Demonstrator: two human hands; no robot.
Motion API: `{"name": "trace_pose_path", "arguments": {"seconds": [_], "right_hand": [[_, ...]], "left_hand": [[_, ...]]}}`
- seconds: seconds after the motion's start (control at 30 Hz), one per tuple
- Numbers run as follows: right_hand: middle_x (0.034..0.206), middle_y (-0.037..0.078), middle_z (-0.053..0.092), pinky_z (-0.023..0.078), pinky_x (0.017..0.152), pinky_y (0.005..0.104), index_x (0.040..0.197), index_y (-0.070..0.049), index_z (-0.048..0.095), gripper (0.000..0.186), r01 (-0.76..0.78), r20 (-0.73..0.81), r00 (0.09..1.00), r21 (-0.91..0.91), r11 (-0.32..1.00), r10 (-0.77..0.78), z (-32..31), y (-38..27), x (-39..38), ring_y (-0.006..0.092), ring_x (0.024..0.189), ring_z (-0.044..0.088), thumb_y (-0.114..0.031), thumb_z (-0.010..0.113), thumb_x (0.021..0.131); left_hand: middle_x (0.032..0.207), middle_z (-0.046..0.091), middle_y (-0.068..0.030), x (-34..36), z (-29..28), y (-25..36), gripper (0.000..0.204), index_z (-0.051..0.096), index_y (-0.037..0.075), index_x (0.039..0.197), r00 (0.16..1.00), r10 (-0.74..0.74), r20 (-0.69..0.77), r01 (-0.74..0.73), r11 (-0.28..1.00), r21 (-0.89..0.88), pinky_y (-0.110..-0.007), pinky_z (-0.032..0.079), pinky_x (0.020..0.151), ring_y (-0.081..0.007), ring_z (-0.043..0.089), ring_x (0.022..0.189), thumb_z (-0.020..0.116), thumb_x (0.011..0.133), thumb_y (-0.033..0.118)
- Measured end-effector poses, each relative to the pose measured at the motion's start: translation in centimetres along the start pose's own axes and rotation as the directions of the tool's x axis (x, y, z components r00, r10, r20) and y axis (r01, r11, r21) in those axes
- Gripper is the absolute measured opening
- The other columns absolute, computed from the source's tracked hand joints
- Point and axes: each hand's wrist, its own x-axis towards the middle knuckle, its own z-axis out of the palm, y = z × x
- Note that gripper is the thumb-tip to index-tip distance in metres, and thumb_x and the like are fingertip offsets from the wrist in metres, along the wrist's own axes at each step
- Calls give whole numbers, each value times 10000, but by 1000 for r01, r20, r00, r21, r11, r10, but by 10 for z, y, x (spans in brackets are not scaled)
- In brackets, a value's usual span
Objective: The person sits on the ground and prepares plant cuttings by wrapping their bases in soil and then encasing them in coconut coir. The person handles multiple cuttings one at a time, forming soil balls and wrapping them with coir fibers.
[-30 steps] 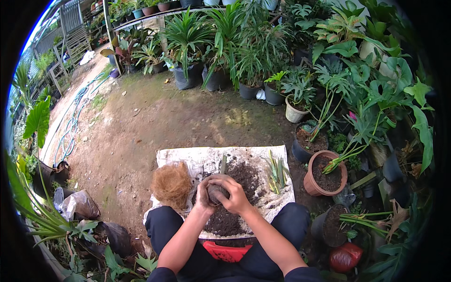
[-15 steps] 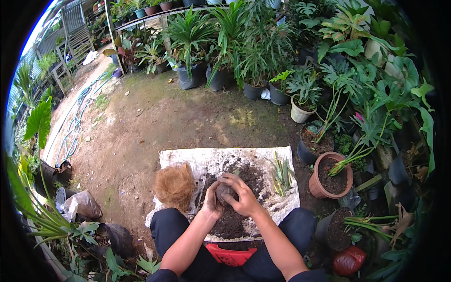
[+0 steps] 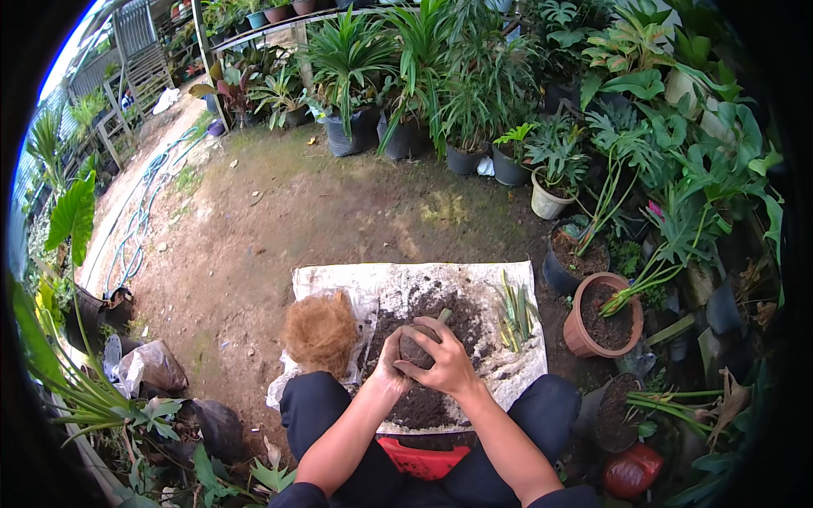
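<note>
Both my hands are wrapped round a dark soil ball (image 3: 417, 349), with a short green stem (image 3: 445, 316) poking out at its far side. My left hand (image 3: 389, 362) cups its left side, while the fingers of my right hand (image 3: 449, 362) curl over the top and right. Below them, loose dark soil (image 3: 421, 411) is spread over a white sack sheet (image 3: 356, 275). A brown clump of coconut fibre (image 3: 320, 330) rests on plastic at the sheet's left. Several green leaf cuttings (image 3: 515, 315) lie on its right side.
Between my knees is a red plastic object (image 3: 423, 457). A terracotta-coloured pot (image 3: 580, 330) stands right of the sheet, among many potted plants. A blue hose (image 3: 140, 220) lies coiled on the ground at the left. Black pots (image 3: 347, 135) line the far side.
My hands have shifted slightly around the soil ball, and my right fingers now curl further round it. The green stem shows more clearly. The whole view has moved a little.
</note>
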Motion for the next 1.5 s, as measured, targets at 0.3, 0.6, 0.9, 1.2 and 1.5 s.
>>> {"name": "trace_pose_path", "arguments": {"seconds": [0.3,0.6,0.9,1.2,1.5], "right_hand": [[1220,190,607,501,974,433,1166,-99,697,354,-33,57,998,42,999,30,2,5,0,372,1108,612,-253,726,849],[1218,188,599,470,997,424,1173,-27,649,264,-164,9,986,181,970,165,11,3,-1,370,1143,592,-162,572,959],[1086,176,674,468,982,400,1069,-16,694,265,-115,92,990,131,985,103,-16,2,8,336,1070,635,-208,539,972],[1103,141,693,459,969,398,1034,-7,691,275,-169,-64,980,249,954,190,-6,-8,7,331,1084,636,-229,545,964],[1218,158,631,451,1031,413,1178,-40,653,294,-210,107,976,267,941,187,-3,-2,0,329,1188,584,-199,627,933]], "left_hand": [[1173,635,-119,15,-23,9,373,576,79,1240,999,-6,-38,5,1000,-26,-412,562,930,-266,635,1072,475,999,346],[1202,628,-100,3,-4,4,339,596,106,1223,993,40,-109,-35,998,51,-400,529,989,-239,618,1111,544,979,336],[1039,681,-50,6,7,2,314,636,130,1101,989,62,-134,-10,934,357,-348,570,837,-185,675,951,485,1003,388],[1025,672,-33,3,12,-5,255,639,163,1052,994,72,-80,-56,980,190,-369,562,824,-173,666,941,516,973,372],[1003,655,-71,1,8,-5,253,627,102,1050,991,100,-92,-91,992,91,-381,574,858,-217,664,946,525,937,305]]}}
